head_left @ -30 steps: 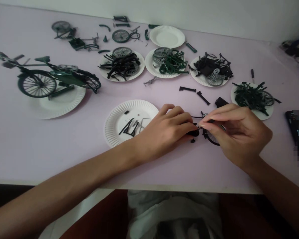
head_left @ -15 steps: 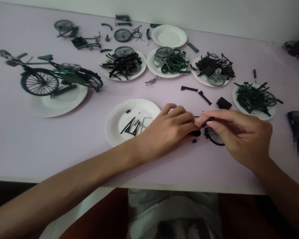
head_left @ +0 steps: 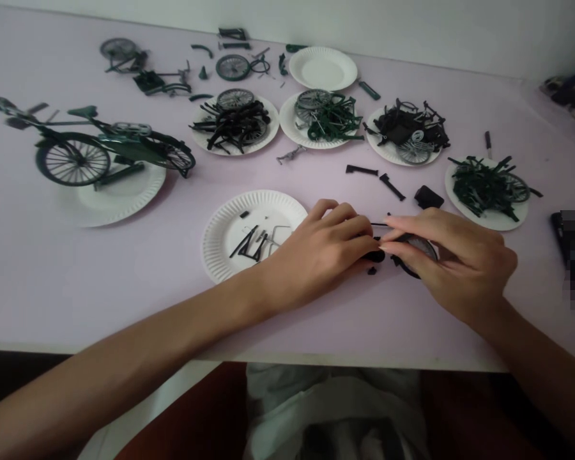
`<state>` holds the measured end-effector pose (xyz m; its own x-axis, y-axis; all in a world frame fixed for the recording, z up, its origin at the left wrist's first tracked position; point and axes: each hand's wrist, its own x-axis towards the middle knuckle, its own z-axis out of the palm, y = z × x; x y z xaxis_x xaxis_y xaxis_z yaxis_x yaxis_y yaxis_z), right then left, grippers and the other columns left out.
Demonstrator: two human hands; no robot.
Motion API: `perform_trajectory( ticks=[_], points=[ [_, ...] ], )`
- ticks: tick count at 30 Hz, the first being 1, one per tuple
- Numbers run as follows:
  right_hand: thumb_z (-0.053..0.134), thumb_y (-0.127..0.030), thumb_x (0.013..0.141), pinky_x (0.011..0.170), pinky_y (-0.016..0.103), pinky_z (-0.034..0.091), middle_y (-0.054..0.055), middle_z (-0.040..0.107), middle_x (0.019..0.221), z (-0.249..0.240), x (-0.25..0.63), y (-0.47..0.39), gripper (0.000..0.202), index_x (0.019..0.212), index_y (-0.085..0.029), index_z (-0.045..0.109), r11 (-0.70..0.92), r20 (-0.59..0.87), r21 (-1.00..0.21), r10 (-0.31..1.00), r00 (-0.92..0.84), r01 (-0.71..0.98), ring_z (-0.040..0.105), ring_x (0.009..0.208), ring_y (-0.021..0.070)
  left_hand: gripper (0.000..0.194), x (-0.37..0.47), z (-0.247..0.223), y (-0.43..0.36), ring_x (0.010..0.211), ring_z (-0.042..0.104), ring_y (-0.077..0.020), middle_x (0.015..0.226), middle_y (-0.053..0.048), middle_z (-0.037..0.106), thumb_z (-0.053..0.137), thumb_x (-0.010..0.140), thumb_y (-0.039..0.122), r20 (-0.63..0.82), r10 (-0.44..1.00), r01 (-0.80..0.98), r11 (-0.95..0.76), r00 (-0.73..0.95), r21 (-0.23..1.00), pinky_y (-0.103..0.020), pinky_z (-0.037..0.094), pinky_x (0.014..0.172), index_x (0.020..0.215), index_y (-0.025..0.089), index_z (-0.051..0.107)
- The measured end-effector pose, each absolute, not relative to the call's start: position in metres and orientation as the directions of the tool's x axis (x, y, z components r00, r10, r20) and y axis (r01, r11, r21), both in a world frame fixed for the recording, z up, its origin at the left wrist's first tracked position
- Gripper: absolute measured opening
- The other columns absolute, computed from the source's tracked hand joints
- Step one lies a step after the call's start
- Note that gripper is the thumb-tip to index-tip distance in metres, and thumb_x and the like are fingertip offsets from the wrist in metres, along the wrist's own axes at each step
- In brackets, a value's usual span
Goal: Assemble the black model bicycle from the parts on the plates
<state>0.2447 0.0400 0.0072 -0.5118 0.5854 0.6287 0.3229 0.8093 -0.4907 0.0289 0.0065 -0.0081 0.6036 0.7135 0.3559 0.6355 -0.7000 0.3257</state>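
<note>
My left hand (head_left: 333, 243) lies palm down with its fingers curled over black model bicycle parts, most of which it hides. A rounded black piece (head_left: 376, 256) shows below its fingertips. My right hand (head_left: 460, 262) is closed in a pinch, thumb and forefinger meeting close to the left fingertips. A small dark part seems to be between them, largely covered. Behind the right fingers is a black spoked wheel (head_left: 419, 252). One tiny black piece (head_left: 372, 271) rests on the table just below the hands.
Left of my hands, a paper plate (head_left: 215, 220) holds small parts and a hex key. An assembled green model bicycle (head_left: 138, 144) stands at the left. Several plates of bicycle parts (head_left: 234, 124) line the back. Two black strips (head_left: 391, 186), a black box (head_left: 429, 197) and a screwdriver (head_left: 488, 144) lie beyond my right hand.
My right fingertips have moved slightly left and closed in toward the left fingertips. The dark part they pinched is now less visible. My left hand has stayed in place.
</note>
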Motion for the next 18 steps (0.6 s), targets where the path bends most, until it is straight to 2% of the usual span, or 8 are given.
perform_trajectory(
  ticks=[3,5,7,10,12,15,18],
  points=[
    [0.069,-0.013,0.095,0.076,0.036,0.065,-0.003,0.082,0.105,0.013,0.248,0.041,0.046,0.134,-0.038,0.068,0.791,0.543,-0.518,0.598,-0.589,0.326,0.077,0.084,0.0201,0.021,0.029,-0.009,0.006,0.106,0.058,-0.0234,0.114,-0.008,0.071,0.050,0.108,0.027,0.355,0.711,0.642,-0.702,0.607,0.308,-0.040,0.040,0.098,0.112,0.016,0.068],
    [0.064,-0.014,0.098,0.081,0.034,0.065,-0.003,0.081,0.106,0.016,0.249,0.040,0.040,0.131,-0.036,0.070,0.725,0.458,-0.577,0.669,-0.585,0.377,0.078,0.090,0.0196,0.022,0.029,-0.011,0.006,0.107,0.058,-0.0237,0.114,-0.008,0.071,0.050,0.109,0.028,0.363,0.708,0.646,-0.704,0.605,0.295,-0.041,0.039,0.098,0.113,0.017,0.068],
    [0.066,-0.016,0.098,0.078,0.032,0.064,-0.004,0.082,0.101,0.018,0.249,0.039,0.030,0.119,-0.035,0.075,0.672,0.418,-0.612,0.722,-0.551,0.417,0.078,0.087,0.0187,0.023,0.029,-0.012,0.006,0.106,0.058,-0.0238,0.113,-0.008,0.071,0.049,0.109,0.027,0.374,0.705,0.648,-0.706,0.603,0.285,-0.041,0.039,0.098,0.114,0.016,0.068],
    [0.073,-0.019,0.094,0.069,0.029,0.061,-0.004,0.080,0.091,0.014,0.249,0.040,0.013,0.099,-0.031,0.076,0.651,0.427,-0.624,0.747,-0.509,0.432,0.075,0.076,0.0165,0.021,0.029,-0.013,0.006,0.106,0.058,-0.0235,0.112,-0.008,0.071,0.051,0.108,0.027,0.378,0.703,0.647,-0.708,0.603,0.284,-0.041,0.038,0.099,0.114,0.016,0.067],
    [0.077,-0.019,0.090,0.064,0.029,0.059,-0.003,0.077,0.087,0.008,0.249,0.042,0.012,0.093,-0.029,0.072,0.633,0.441,-0.663,0.761,-0.475,0.400,0.072,0.074,0.0160,0.021,0.029,-0.013,0.006,0.106,0.058,-0.0231,0.112,-0.007,0.071,0.051,0.108,0.028,0.376,0.704,0.646,-0.707,0.603,0.289,-0.041,0.038,0.100,0.115,0.017,0.067],
    [0.082,-0.019,0.084,0.060,0.031,0.057,-0.002,0.070,0.082,0.000,0.249,0.045,0.019,0.091,-0.028,0.066,0.614,0.464,-0.732,0.766,-0.445,0.296,0.071,0.076,0.0185,0.022,0.029,-0.012,0.006,0.106,0.057,-0.0229,0.113,-0.008,0.071,0.049,0.109,0.028,0.371,0.704,0.644,-0.707,0.606,0.292,-0.041,0.038,0.099,0.115,0.018,0.067],
    [0.083,-0.019,0.083,0.062,0.032,0.057,-0.002,0.070,0.083,0.000,0.248,0.046,0.021,0.095,-0.030,0.069,0.686,0.523,-0.661,0.712,-0.468,0.304,0.070,0.075,0.0187,0.022,0.029,-0.010,0.005,0.105,0.057,-0.0240,0.113,-0.009,0.070,0.048,0.109,0.026,0.363,0.700,0.641,-0.712,0.615,0.286,-0.041,0.038,0.097,0.112,0.016,0.067]
  ],
)
